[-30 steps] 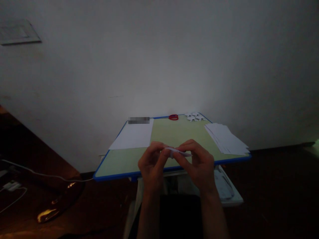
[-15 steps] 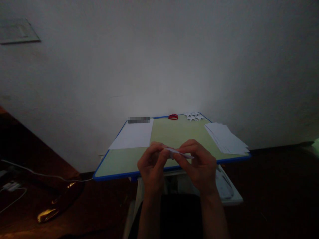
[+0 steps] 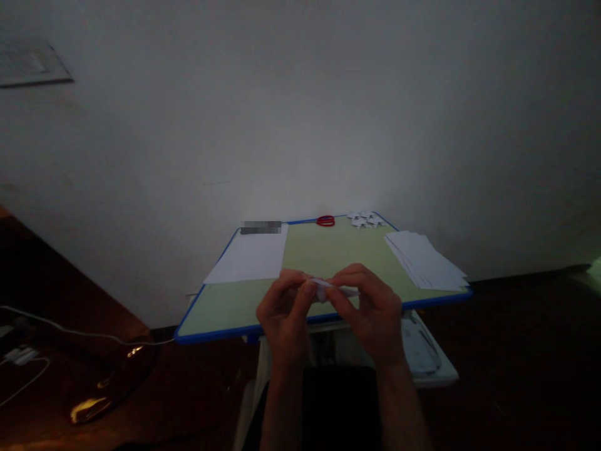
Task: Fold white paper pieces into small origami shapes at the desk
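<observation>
A small folded piece of white paper (image 3: 321,290) is pinched between my two hands, above the near edge of the green tabletop (image 3: 328,254). My left hand (image 3: 286,307) grips its left end between thumb and fingers. From the other side my right hand (image 3: 369,304) pinches it, thumb below and fingers above. The fingers cover much of the paper, so its full shape is hidden.
A white sheet (image 3: 251,257) lies at the left, with a dark blurred object (image 3: 261,227) on its far edge. Red-handled scissors (image 3: 325,221) and several folded paper pieces (image 3: 366,219) lie along the back. A paper stack (image 3: 425,260) sits at the right.
My right hand has shifted slightly left, and the folded paper is tilted a little differently between my fingers. Both hands keep their hold on it.
</observation>
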Demonstrator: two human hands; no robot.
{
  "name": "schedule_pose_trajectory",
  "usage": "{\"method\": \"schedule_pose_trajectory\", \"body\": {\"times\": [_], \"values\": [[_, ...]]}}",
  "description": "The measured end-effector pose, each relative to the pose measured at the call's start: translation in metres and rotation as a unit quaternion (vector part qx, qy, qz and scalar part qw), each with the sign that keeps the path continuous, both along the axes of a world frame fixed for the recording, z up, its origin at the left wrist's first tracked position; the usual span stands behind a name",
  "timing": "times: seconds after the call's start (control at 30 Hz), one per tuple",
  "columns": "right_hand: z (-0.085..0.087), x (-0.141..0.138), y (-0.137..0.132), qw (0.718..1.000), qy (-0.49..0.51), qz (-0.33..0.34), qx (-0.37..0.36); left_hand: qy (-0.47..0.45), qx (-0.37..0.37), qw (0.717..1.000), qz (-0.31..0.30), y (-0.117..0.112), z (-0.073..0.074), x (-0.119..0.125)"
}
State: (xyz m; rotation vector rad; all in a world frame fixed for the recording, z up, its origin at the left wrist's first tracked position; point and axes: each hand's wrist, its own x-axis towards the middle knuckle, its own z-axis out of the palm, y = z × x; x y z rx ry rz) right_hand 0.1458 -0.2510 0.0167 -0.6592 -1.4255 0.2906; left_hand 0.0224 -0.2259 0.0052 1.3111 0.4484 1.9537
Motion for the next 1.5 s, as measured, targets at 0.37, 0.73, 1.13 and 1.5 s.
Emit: {"method": "schedule_pose_trajectory", "body": {"times": [0.37, 0.73, 1.13, 1.5], "values": [[-0.001, -0.006, -0.005, 0.999, 0.025, -0.031, 0.027, 0.001, 0.033, 0.999, -0.021, -0.006, 0.004, 0.0], [0.002, 0.002, -0.005, 0.997, -0.042, -0.009, 0.067, -0.007, 0.036, 0.999, -0.033, -0.004, 0.003, -0.003], [-0.004, 0.007, -0.002, 0.998, -0.021, 0.042, 0.038, -0.003, 0.03, 0.999, -0.01, -0.005, 0.0, 0.0], [-0.012, -0.007, 0.001, 0.998, 0.033, 0.047, -0.026, -0.034, 0.003, 0.999, 0.032, -0.006, 0.003, 0.002]]}}
